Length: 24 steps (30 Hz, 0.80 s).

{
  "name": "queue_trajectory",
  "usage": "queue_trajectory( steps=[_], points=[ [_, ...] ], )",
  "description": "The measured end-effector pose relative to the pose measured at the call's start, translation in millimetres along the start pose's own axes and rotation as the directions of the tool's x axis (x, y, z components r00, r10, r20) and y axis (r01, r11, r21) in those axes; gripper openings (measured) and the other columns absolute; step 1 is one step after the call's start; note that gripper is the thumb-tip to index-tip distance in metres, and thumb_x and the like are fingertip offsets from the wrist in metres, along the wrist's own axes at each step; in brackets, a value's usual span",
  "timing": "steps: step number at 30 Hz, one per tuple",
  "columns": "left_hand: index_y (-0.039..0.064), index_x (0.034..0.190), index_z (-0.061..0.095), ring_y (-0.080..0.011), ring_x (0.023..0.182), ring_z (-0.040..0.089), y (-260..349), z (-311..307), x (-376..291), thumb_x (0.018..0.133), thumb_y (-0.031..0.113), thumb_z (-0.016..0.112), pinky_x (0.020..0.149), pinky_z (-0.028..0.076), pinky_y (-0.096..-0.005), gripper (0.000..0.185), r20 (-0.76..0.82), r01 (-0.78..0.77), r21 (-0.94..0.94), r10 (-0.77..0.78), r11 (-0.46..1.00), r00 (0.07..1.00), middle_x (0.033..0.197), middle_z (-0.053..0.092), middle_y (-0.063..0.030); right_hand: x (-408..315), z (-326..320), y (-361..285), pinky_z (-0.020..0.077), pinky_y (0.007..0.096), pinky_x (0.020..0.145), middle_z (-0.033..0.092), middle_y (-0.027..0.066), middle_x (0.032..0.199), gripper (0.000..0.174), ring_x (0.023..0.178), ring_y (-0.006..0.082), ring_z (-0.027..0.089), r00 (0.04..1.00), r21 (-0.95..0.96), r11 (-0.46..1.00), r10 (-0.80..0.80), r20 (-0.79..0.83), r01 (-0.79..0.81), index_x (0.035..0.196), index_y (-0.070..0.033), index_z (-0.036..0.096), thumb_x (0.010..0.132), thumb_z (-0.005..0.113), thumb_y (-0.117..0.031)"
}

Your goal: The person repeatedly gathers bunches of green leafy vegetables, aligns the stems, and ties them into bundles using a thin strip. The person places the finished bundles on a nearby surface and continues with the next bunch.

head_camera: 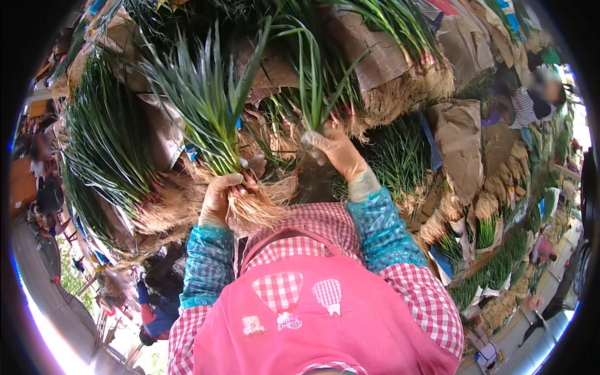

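Gloved, my left hand [221, 196] is closed around the base of a bunch of green onions [218, 136], whose reddish stems and pale stringy roots hang over the fingers towards my apron. To its right, my right hand [335, 151], also in a thin glove, grips a few long green leaves [315, 93] that stand up from the fist and bend over at the top. The lower ends of these leaves are hidden by the fingers. Between and beyond both hands lie more green onions with matted roots [281, 136].
A large onion pile [112, 140] lies at the left, roots inward. Brown paper sheets [379, 51] wrap a stack at the upper right, with another brown sheet [457, 145] below it. Further bunches [403, 154] lie right of my right hand. Other people sit at the far right and left.
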<state>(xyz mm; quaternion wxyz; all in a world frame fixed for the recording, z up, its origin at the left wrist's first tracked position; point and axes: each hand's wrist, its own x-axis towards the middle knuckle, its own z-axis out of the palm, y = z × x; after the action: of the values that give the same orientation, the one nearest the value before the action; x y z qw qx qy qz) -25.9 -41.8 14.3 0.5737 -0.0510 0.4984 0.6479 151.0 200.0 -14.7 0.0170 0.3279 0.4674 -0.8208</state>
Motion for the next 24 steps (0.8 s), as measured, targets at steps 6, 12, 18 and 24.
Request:
queue_trajectory(
  steps=[6,12,18,24],
  points=[
    [-0.007,0.105,0.061,-0.021,0.073,0.068,-5.6,43.6,12.7,0.08,0.009,0.058,0.071,0.053,-0.0259,0.03,0.085,0.11,0.109,-0.119,0.988,0.989,0.083,0.069,-0.0146,60.3,30.8,0.5,0.0474,0.0287,0.057,0.062,0.0039,0.07,0.044,0.064,0.0132,0.058,0.971,-0.315,0.923,-0.24,-0.016,0.223,0.095,-0.004,0.066,0.096,0.054,-0.046],
    [-0.009,0.098,0.063,-0.0184,0.068,0.067,-15.0,43.1,13.0,0.083,0.008,0.056,0.065,0.054,-0.0262,0.024,-0.044,0.104,0.044,-0.102,0.994,0.994,0.079,0.069,-0.0155,24.0,66.3,11.7,0.0473,0.0385,0.048,0.06,0.0147,0.064,0.035,0.057,0.0324,0.062,0.636,-0.951,0.168,-0.771,0.037,0.259,0.079,-0.005,0.062,0.096,0.052,-0.034],
    [-0.005,0.083,0.067,-0.013,0.061,0.061,-15.2,63.1,15.7,0.086,0.011,0.055,0.059,0.048,-0.0223,0.019,-0.069,0.078,0.013,-0.077,0.997,0.995,0.079,0.07,-0.0137,29.7,64.3,22.2,0.0495,0.0378,0.051,0.067,0.0094,0.073,0.024,0.059,0.0282,0.065,0.643,-0.952,0.12,-0.76,0.096,0.283,0.087,-0.01,0.067,0.092,0.06,-0.032],
    [-0.009,0.103,0.056,-0.0246,0.08,0.067,-4.3,61.9,13.7,0.084,0.004,0.054,0.076,0.055,-0.0335,0.023,0.032,0.035,-0.156,-0.03,0.987,0.999,0.086,0.065,-0.0128,57.2,-18.1,47.8,0.0535,0.0323,0.062,0.069,0.0098,0.079,0.035,0.067,0.0206,0.066,0.755,-0.772,0.635,-0.514,-0.408,0.015,0.099,-0.006,0.067,0.096,0.057,-0.039]
  ],
)
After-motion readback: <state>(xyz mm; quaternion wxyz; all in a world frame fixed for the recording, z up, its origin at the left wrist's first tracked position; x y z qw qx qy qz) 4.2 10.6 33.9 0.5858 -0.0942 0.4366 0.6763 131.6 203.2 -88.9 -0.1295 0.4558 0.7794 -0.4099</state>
